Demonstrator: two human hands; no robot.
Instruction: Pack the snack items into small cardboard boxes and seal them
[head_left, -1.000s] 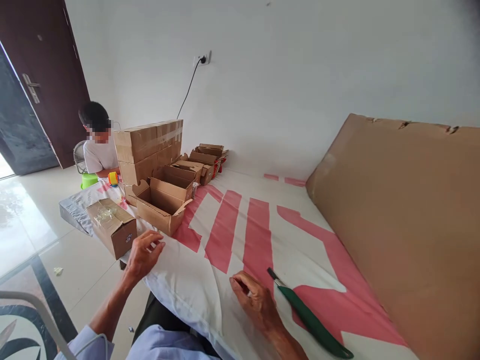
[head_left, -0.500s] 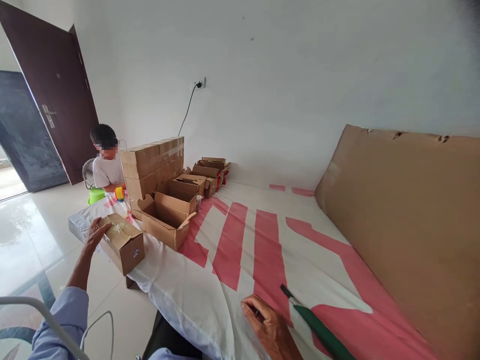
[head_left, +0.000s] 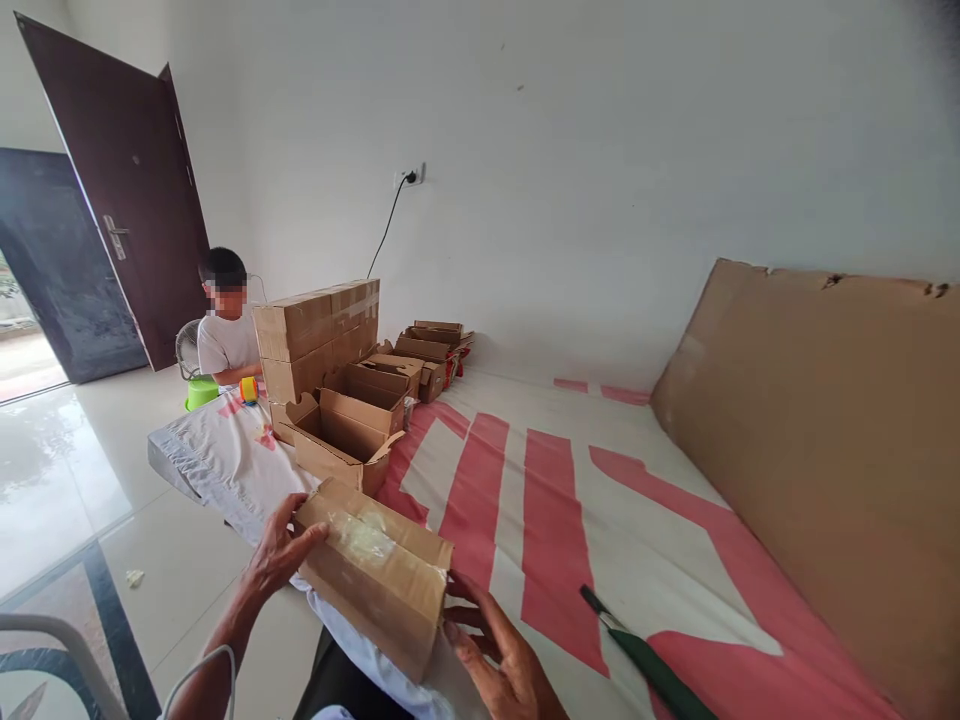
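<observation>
A closed cardboard box [head_left: 375, 580] with clear tape on its top lies at the table's near edge, in front of me. My left hand [head_left: 281, 555] grips its left end, the thumb on top. At the right end, my right hand [head_left: 491, 640] has its fingers curved against the box's edge, thumb and fingers apart. To the right of that hand lies a long dark green object [head_left: 649, 660] with a black tip. Just beyond the held box stands an open cardboard box [head_left: 330, 460] with its flaps up.
Stacked closed boxes [head_left: 319, 345] stand at the far left, beside several open ones. A yellow and red tape roll [head_left: 249, 391] sits near a seated person [head_left: 225, 340]. A large cardboard sheet [head_left: 817, 450] leans at right. A red and white cloth [head_left: 551, 520] covers the table.
The taped box has moved right and closer to me with my left hand, and it has turned. My right hand has risen from the cloth and unfolded against the box's right end.
</observation>
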